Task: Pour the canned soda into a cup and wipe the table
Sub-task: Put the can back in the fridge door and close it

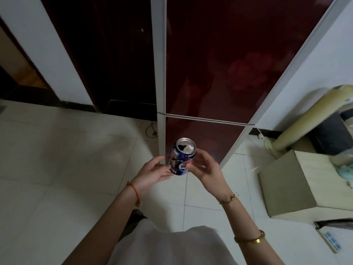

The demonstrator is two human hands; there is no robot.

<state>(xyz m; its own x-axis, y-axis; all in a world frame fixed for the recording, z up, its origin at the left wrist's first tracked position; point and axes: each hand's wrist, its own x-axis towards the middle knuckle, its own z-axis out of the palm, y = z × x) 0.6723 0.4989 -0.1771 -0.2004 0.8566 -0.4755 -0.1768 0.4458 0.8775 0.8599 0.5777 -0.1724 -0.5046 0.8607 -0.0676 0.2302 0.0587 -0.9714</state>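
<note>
The person is standing over a pale tiled floor (57,169) in front of a dark red fridge (219,64) w/ white trim.

Left hand (152,172): fingers spread and curving toward the soda can (183,159), fingertips at its left side near the base; a red string bracelet (133,191) is sitting on that wrist. Firm contact cannot be told.

Can: blue, w/ a round red-white-blue logo and a strip of white writing too small to read. It is tilting slightly, top toward the camera. The opening in the lid is showing dark; contents not visible.

Right hand (207,170): thumb and fingers are closing on the can's right side, gripping it. Two gold bracelets (227,199) are on that arm.

Far right: a beige cabinet (286,184) is standing approx. beside the fridge, well apart from the can.
</note>
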